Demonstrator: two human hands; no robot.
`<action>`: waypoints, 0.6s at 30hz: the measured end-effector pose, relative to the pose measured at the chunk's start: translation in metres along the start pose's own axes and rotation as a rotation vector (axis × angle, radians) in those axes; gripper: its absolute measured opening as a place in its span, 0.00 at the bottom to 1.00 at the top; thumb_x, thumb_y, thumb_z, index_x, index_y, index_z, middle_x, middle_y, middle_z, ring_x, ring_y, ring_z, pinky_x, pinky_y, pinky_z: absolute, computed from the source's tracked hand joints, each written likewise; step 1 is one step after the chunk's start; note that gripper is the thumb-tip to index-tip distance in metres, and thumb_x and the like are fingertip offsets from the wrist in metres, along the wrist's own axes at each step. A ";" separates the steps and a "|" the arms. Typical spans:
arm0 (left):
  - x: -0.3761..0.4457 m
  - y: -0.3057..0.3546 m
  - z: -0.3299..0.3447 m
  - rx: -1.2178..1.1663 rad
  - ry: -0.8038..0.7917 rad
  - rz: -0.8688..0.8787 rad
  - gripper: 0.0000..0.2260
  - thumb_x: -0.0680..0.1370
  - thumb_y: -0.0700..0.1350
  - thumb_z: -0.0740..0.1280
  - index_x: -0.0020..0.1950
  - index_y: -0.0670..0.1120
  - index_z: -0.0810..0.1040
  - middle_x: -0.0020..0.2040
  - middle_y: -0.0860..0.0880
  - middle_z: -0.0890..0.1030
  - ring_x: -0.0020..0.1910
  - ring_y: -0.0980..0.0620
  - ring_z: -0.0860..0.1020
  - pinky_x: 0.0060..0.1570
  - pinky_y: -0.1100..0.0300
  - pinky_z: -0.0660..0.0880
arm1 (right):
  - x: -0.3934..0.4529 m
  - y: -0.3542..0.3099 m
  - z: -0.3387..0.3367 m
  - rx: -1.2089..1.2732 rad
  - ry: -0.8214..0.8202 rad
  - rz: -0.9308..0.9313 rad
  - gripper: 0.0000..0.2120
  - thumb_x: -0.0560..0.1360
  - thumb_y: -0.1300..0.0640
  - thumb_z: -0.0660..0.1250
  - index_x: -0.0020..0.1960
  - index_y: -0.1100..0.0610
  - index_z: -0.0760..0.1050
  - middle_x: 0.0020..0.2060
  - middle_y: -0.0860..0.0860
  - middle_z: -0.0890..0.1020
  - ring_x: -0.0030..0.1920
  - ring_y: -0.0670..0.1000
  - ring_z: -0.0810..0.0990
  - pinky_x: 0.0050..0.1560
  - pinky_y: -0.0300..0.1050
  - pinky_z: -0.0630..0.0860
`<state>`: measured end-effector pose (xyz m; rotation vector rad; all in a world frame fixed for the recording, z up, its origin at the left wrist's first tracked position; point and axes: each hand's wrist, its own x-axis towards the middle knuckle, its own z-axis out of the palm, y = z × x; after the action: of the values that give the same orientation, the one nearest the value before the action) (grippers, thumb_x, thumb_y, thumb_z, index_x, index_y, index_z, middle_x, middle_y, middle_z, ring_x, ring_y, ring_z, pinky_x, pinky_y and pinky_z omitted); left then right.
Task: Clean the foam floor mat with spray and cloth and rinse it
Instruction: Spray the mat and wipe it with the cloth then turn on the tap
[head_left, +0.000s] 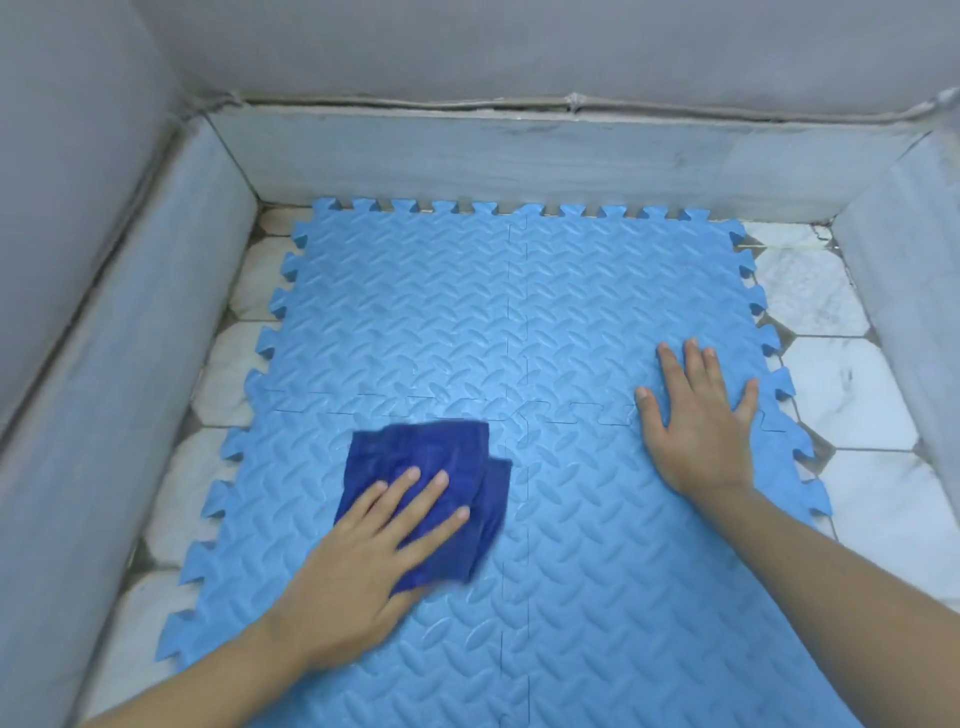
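While flat left-hand fingers (415, 493) are pressing the folded dark-blue cloth (431, 483), the interlocking light-blue foam mat (519, 312) is risking seam separation. Right hand (696, 415) is bracing it, fingers spread and flat, gripping nothing.

Light blue, leaf-embossed foam mat (519, 312); dark blue cloth (431, 467); white marbled tiles (852, 395).

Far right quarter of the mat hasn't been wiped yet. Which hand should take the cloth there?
Left, probably. The left hand already presses the dark blue cloth flat on the foam mat. The right hand lies spread on that quarter, bracing it, and would need to lift clear.
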<state>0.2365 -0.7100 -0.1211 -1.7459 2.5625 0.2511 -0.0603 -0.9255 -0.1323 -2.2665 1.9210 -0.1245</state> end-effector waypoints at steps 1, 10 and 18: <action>-0.029 0.015 0.001 0.029 -0.046 0.107 0.28 0.77 0.60 0.57 0.77 0.55 0.56 0.77 0.48 0.59 0.75 0.43 0.59 0.70 0.48 0.56 | 0.000 -0.001 -0.001 -0.002 0.000 -0.001 0.28 0.82 0.42 0.49 0.79 0.50 0.54 0.80 0.52 0.54 0.80 0.51 0.48 0.75 0.66 0.40; -0.011 -0.111 0.004 -0.133 0.124 -0.638 0.26 0.80 0.55 0.48 0.78 0.52 0.54 0.78 0.47 0.52 0.77 0.44 0.53 0.73 0.49 0.49 | -0.017 -0.021 -0.012 -0.053 -0.155 0.207 0.29 0.80 0.35 0.42 0.79 0.40 0.45 0.80 0.50 0.46 0.79 0.58 0.42 0.70 0.74 0.39; -0.073 -0.011 0.007 0.067 -0.030 -0.002 0.26 0.81 0.60 0.47 0.73 0.49 0.67 0.77 0.49 0.59 0.76 0.45 0.55 0.69 0.47 0.55 | -0.121 0.071 -0.035 0.147 -0.023 0.082 0.26 0.82 0.47 0.55 0.79 0.47 0.57 0.80 0.49 0.52 0.80 0.51 0.44 0.77 0.59 0.44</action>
<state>0.2733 -0.6455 -0.1211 -1.7084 2.5176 0.1873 -0.1560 -0.8200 -0.1055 -2.0844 1.9219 -0.2199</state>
